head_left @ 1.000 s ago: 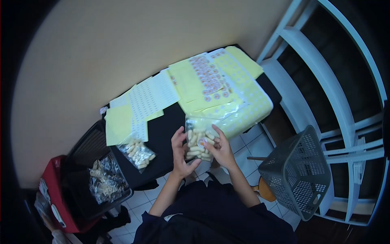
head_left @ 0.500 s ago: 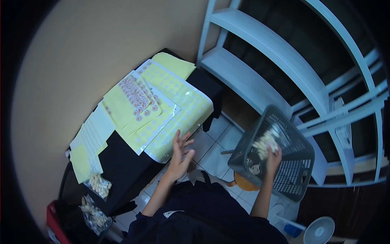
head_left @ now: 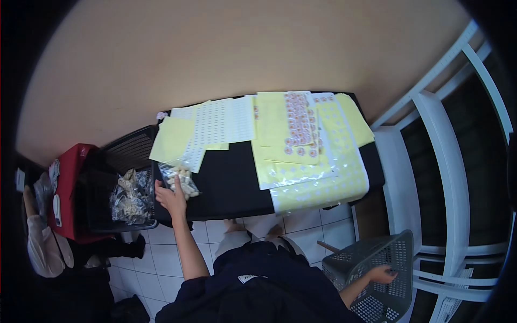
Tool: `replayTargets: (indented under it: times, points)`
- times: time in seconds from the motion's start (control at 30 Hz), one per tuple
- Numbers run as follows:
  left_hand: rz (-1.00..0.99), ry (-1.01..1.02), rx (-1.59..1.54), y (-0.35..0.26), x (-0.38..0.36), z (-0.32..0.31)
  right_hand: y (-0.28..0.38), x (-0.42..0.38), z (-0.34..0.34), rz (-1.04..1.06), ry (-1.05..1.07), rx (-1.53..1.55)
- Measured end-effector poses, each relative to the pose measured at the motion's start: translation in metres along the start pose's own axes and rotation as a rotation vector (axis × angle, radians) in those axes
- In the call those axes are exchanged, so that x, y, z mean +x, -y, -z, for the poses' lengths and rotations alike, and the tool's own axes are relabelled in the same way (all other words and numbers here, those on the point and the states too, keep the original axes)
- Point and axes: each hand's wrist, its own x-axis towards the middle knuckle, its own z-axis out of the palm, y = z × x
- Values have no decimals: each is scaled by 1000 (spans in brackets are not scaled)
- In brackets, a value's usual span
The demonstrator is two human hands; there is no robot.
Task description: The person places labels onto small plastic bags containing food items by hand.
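Observation:
My left hand (head_left: 171, 200) is at a clear plastic bag of pale, finger-shaped pieces (head_left: 186, 183) on the left end of the black-covered table (head_left: 226, 183). The thumb lies over the bag and the other fingers bend at its left side, closed on it. Far to the right, my right hand (head_left: 381, 274) hangs over the grey perforated basket (head_left: 353, 258), loosely curled, with nothing visible in it. Left of the table, a black crate (head_left: 99, 210) contains more bagged pale pieces (head_left: 132, 196).
Yellow and white sticker sheets (head_left: 285, 129) cover much of the table. White shelving (head_left: 398, 177) stands at the right. A red box-like object (head_left: 70, 194) is beside the crate. Another person's sleeve (head_left: 46, 247) shows at far left, with a white-tiled floor (head_left: 167, 258) below.
The view has swung left. My left hand has moved from above the floor near the table to the bag on it. My right hand no longer shows the bag it held in the basket.

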Motion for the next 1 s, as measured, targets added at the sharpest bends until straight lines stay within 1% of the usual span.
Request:
replayTargets:
  times: [0.03,0.07,0.1,0.13,0.17,0.2,0.23,0.27,0.3,0.37,0.43,0.5,0.53,0.57,0.6,0.67,0.7,0.73,0.77,0.83,0.93,1.0]
  points:
    - [92,90,-41,20,13,-8,61,-3,3,10,56,146]
    - [83,162,-29,30,22,-12,123,-11,5,17,108,292]
    - [84,201,-109,25,28,-7,182,-24,10,2,212,395]
    - [103,269,-270,25,33,-8,231,-40,17,114,298,448]
    - [122,340,-433,27,37,-8,280,-60,26,99,453,730]
    - [26,307,-613,40,41,-22,319,-86,35,110,561,1084]
    - [3,343,-771,39,40,-23,359,-102,70,357,642,1017]
    - [-5,385,-881,32,38,-17,386,-129,94,369,812,1173]
    - [-11,426,-992,20,34,-7,410,-156,117,356,983,1340]
    - [-61,538,-1120,5,25,12,455,-181,178,328,1451,1452]
    - [-106,591,-1117,-12,16,33,479,-215,206,-68,1919,1712]
    - [-243,623,-1110,-18,14,46,495,-219,235,-170,2098,1811]
    - [-280,705,-1078,-18,19,53,498,-216,243,-125,2115,1749]
    - [-317,789,-1046,-18,24,57,498,-215,250,-160,2139,1693]
    - [-341,783,-1151,-19,29,57,498,-212,255,-165,2147,1704]
    - [-351,785,-1175,-29,44,63,498,-208,263,-169,2143,1716]
    - [-359,777,-1200,-35,51,68,498,-207,267,-119,2106,1708]
    - [-327,812,-1147,-39,55,71,498,-206,271,-68,2070,1699]
    - [-332,817,-1155,-39,57,71,499,-204,275,-63,2059,1699]
    - [-491,789,-1119,-40,61,70,502,-200,283,-7,1962,1655]
    - [-535,767,-1165,-47,63,74,500,-198,287,38,1875,1711]
    - [-529,780,-1183,-49,65,75,501,-192,290,47,1868,1687]
